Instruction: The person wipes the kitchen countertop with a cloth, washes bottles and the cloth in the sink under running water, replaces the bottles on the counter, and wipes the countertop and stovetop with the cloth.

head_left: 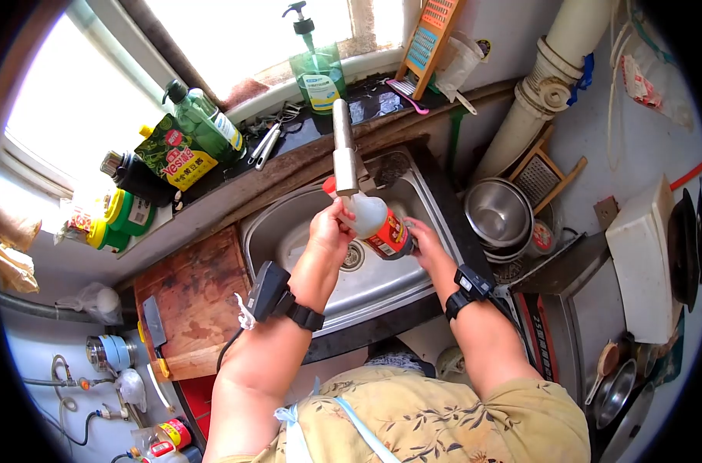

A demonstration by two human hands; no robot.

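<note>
A translucent plastic bottle (366, 215) with a red cap and a red-and-yellow label lies tilted in the air above the sink (301, 208), close under the faucet (344, 147). My left hand (330, 229) is closed around its neck end, just below the cap. At the dark base, my right hand (425, 241) grips it with the fingers curled around the edge, partly hidden by the bottle. Both wrists wear black straps with small devices attached.
Left of the sink is a wooden cutting board (193, 293) with a cleaver (155, 324) at its edge. Green pump bottles (320, 81) line the windowsill. Metal bowls (499, 214) stand to the right, near a white pipe (536, 92).
</note>
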